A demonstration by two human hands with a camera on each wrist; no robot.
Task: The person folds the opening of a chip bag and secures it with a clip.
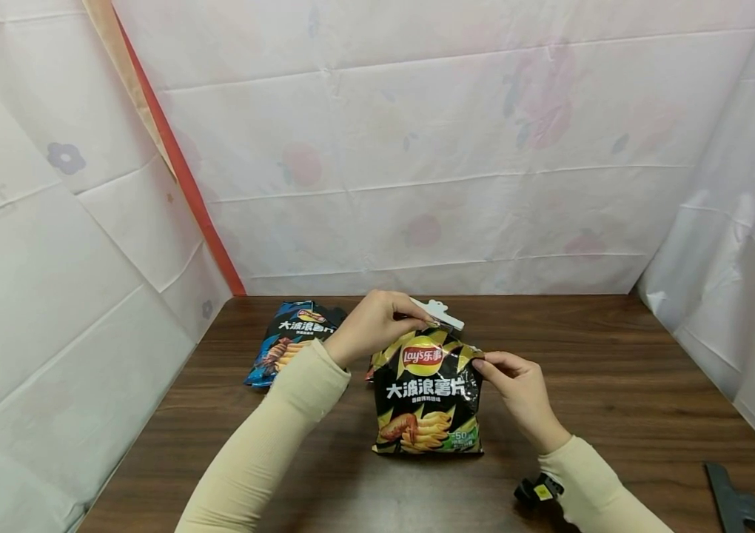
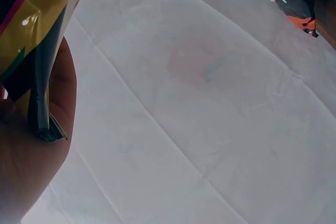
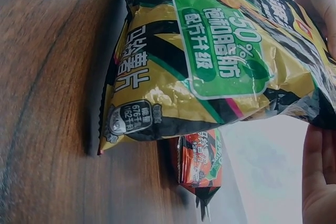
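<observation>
A black-and-gold bag of potato chips (image 1: 427,411) stands upright on the table, its printed front toward me. My left hand (image 1: 377,326) pinches its top edge toward the left. At the top right corner, my right hand (image 1: 517,385) holds the bag between thumb and fingers. Close up in the left wrist view, the gold edge of the bag (image 2: 34,40) is folded against the left hand (image 2: 63,87). The right wrist view shows the bag's green-labelled lower side (image 3: 220,45) and the right hand (image 3: 320,177) at its top.
A blue chip bag (image 1: 284,344) lies to the left, partly behind my left arm. Mostly hidden behind the held bag is a red one (image 3: 199,156), near a white clip (image 1: 440,314). A dark clip (image 1: 736,500) lies at the table's right front.
</observation>
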